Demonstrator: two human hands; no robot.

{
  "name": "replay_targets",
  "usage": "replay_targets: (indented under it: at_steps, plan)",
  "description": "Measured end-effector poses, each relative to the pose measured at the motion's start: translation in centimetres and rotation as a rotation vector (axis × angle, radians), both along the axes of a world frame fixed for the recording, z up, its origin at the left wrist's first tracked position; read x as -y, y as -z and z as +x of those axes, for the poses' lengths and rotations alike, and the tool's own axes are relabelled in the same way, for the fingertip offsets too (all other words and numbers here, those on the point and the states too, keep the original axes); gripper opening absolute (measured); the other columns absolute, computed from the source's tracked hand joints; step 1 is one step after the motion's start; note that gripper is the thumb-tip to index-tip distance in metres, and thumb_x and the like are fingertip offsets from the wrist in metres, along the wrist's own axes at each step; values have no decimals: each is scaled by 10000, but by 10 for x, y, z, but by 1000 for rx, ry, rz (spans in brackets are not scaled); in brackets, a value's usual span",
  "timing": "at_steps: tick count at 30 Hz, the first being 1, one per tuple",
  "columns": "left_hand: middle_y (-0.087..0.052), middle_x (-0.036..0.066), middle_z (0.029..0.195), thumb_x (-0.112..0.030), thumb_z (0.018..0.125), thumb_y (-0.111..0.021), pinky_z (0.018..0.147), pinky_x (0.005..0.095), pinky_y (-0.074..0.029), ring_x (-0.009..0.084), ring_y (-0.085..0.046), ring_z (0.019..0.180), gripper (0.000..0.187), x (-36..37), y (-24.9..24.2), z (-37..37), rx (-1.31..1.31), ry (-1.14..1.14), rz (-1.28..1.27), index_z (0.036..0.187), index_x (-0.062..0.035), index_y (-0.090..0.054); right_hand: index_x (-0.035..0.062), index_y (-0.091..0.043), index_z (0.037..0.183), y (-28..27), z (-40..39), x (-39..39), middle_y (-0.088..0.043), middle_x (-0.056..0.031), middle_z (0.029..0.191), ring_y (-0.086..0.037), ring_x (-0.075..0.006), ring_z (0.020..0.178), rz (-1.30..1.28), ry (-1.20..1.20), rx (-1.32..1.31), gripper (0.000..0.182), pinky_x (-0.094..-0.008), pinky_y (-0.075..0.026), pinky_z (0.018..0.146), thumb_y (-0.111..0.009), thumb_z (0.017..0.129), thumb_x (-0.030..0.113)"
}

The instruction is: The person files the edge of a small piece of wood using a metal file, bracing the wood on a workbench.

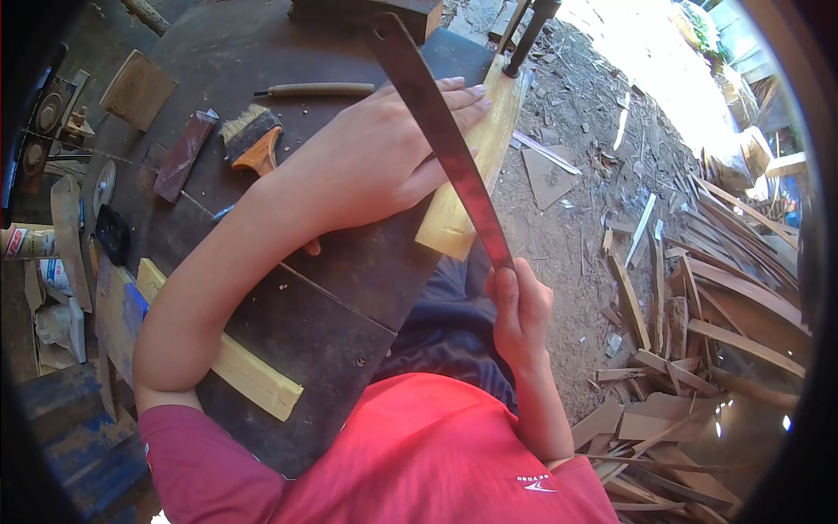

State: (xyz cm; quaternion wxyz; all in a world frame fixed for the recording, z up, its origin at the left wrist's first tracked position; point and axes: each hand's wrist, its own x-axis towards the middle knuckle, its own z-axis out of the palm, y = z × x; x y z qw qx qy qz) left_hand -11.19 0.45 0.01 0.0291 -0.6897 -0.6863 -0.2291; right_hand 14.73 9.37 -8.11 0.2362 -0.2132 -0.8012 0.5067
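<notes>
A pale yellow wooden board lies along the right edge of the dark table. My left hand rests on it with fingers outstretched, palm down. In my right hand is the lower end of a long flat metal strip with a hole near its far end. The strip slants up across the board and partly covers my left fingers. My right fingers are wrapped round it, thumb on top. At the board's far end a dark clamp rod stands against the wood.
On the dark table lie a brush, a thin wooden-handled tool, a reddish block and a yellow wood strip. Wood offcuts are heaped on the ground at right. A wooden block sits at far left.
</notes>
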Motion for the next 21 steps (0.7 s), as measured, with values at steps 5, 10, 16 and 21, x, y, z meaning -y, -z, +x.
replay_targets:
  at_steps: [5, 10, 16, 21]
  plan:
    - [-566, 150, 1514, -255, 1047, -580, 1225, 456, -344, 319, -486, 1444, 473, -3, 0, 1, -31, -33, -6, 1471, -45, -574, 16, -620, 897, -20, -19, -1, -566, -113, 683, -576, -256, 562, 80, -24, -33, 222, -348, -439, 561, -587, 1066, 157]
    - [-565, 153, 1515, -256, 1042, -589, 1230, 458, -337, 325, -484, 1446, 479, -3, 1, 1, -16, -24, 6, 1470, -43, -575, 16, -610, 888, -7, -8, -6, -577, -127, 690, -588, -282, 567, 100, -30, -8, 214, -361, -442, 556, -597, 1056, 148]
    - [-566, 155, 1515, -261, 1039, -593, 1230, 464, -336, 334, -481, 1447, 481, -2, 1, -2, 2, -5, -1, 1469, -45, -579, 6, -600, 888, -8, -7, -7, -578, -132, 691, -598, -300, 577, 127, -18, -3, 187, -378, -452, 560, -597, 1043, 111]
    - [-570, 155, 1511, -267, 1041, -593, 1229, 465, -335, 334, -481, 1447, 480, -2, -1, -2, -13, -21, -16, 1469, -51, -581, 1, -602, 890, -31, -35, -9, -582, -133, 695, -609, -317, 584, 143, -76, -54, 167, -392, -461, 561, -587, 1035, 83]
